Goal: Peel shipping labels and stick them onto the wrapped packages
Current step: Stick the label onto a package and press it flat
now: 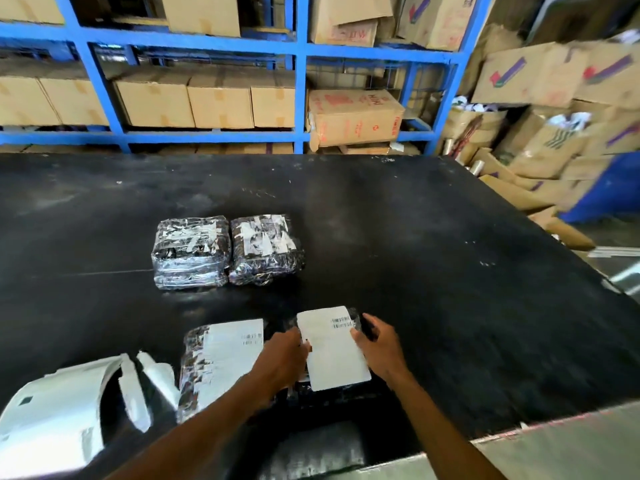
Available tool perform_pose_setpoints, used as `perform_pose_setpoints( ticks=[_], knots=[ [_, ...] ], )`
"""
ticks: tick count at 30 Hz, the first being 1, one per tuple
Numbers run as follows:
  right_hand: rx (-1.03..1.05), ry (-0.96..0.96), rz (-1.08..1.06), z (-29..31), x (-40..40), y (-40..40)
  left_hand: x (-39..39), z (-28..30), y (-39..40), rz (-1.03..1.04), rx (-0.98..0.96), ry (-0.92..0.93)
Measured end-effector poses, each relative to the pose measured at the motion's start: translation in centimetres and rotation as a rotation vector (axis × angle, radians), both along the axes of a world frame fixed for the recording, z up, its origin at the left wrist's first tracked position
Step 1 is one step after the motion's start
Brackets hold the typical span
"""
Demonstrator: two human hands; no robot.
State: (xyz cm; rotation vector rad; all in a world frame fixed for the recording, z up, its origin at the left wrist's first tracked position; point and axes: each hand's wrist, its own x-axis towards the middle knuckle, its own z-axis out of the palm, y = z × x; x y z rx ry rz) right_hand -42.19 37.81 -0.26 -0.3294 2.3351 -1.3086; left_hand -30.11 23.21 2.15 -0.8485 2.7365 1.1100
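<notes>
A white shipping label [333, 348] with a barcode at its top right lies over a dark wrapped package [346, 393] near the table's front edge. My left hand [282, 358] pinches the label's left edge. My right hand [379, 344] holds its right edge, thumb on the paper. Left of it lies another wrapped package [197, 368] with a label [230, 355] stuck on top. Two more wrapped packages [190, 252] [265, 249] sit side by side farther back. Curled white label backing sheets [62, 407] lie at the front left.
The black table [450, 271] stretches wide to the right and back. Blue shelving [301, 81] with cardboard boxes stands behind it. Loose cardboard boxes [554, 133] pile up at the right. A metal edge [554, 445] runs along the front right.
</notes>
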Motion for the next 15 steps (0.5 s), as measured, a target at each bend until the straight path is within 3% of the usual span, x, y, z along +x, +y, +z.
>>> perform_pose_setpoints(
  ticks=[6, 15],
  knots=[
    [0.0, -0.013, -0.059, -1.1, 1.8, 0.4, 0.6, -0.6, 1.1, -0.033, -0.007, -0.065],
    [0.045, 0.061, -0.038, -1.7, 0.7, -1.9, 0.3, -1.1, 0.4, 0.066, 0.17, -0.052]
  ],
)
